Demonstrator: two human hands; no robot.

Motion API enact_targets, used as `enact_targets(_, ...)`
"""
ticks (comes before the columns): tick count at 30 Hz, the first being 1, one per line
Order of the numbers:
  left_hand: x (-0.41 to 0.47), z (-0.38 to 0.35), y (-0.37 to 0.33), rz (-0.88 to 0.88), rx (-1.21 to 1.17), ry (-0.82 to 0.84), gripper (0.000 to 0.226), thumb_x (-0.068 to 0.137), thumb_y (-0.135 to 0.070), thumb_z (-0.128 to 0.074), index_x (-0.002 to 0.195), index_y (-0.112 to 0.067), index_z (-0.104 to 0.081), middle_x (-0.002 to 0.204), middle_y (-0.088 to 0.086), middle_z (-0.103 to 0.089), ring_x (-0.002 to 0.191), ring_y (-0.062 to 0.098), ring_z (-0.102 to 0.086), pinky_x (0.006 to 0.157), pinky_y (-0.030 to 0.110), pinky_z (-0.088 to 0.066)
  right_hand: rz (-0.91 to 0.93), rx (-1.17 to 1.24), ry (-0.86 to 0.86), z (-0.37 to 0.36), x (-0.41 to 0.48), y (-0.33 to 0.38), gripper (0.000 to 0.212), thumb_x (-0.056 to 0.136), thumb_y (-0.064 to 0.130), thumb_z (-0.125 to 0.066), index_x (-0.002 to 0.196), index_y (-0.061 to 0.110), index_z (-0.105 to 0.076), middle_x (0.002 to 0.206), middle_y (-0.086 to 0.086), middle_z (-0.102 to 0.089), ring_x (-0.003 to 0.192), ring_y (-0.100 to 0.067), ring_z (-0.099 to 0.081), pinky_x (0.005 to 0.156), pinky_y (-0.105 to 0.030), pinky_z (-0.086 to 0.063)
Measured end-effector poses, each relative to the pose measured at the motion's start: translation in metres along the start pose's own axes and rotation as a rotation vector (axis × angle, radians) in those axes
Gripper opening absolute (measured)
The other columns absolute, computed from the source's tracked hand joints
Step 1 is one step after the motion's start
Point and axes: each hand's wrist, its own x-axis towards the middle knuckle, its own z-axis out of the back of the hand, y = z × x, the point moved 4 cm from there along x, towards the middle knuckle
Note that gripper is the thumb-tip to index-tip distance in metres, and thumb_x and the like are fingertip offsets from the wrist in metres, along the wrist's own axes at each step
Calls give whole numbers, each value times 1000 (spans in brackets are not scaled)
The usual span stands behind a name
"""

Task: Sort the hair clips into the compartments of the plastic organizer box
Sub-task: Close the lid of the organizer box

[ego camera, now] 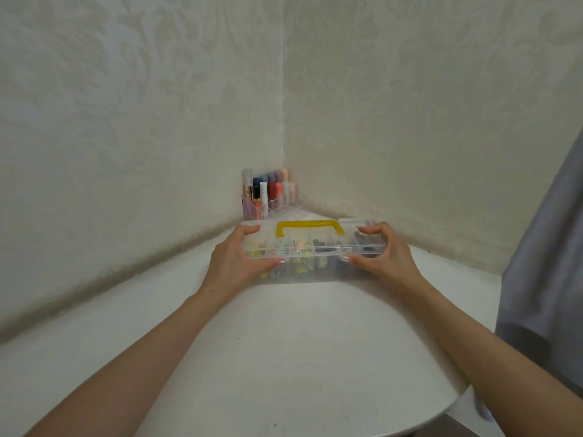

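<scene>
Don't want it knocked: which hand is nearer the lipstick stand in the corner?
Left. The left hand grips the organizer box end just in front of the lipstick stand; the right hand grips the opposite end.

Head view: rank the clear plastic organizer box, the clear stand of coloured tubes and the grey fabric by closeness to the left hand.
1. Clear plastic organizer box: its left end held by the left hand.
2. Clear stand of coloured tubes: behind the box, in the wall corner.
3. Grey fabric: far right edge.

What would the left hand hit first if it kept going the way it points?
The organizer box, which the left hand grips; beyond it, probably the rack of tubes.
</scene>
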Motion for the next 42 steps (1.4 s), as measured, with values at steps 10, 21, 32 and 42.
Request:
enact_targets(10,10,-3,0,-6,6,35,76,60,-37,-83,128,-27,-49,126,-1,-57,108,11,-50,86,18,-35,-53,-38,6,4,-5,4,57,61,39,-84,106,29,-51,115,19,-53,109,-6,-51,91,-26,-41)
enact_targets(21,58,-78,-25,-40,39,40,81,68,-35,-79,133,-9,-40,135,13,-44,115,31,-51,95,46,-45,-146,-299,-273,42,-31,-8,51,68,54,-73,104,36,-42,134,12,-49,123,-15,-48,86,-36,-42)
enact_targets(32,87,-145,-55,-39,-82,138,81,70,-27,-79,133,-1,-36,133,20,-44,118,35,-49,99,43,-42,-136,-469,-479,74,-26,-30,57,76,43,-72,122,16,-52,146,-5,-30,131,-28,-31,93,-39,-40)
enact_targets(42,86,-148,-55,-4,-77,199,82,80,-23,-71,141,-3,-21,137,21,-41,123,32,-45,100,35,-37,-147,-428,-448,76,-19,-37,56,78,42,-71,124,17,-50,149,-3,-26,130,-28,-36,96,-37,-39)
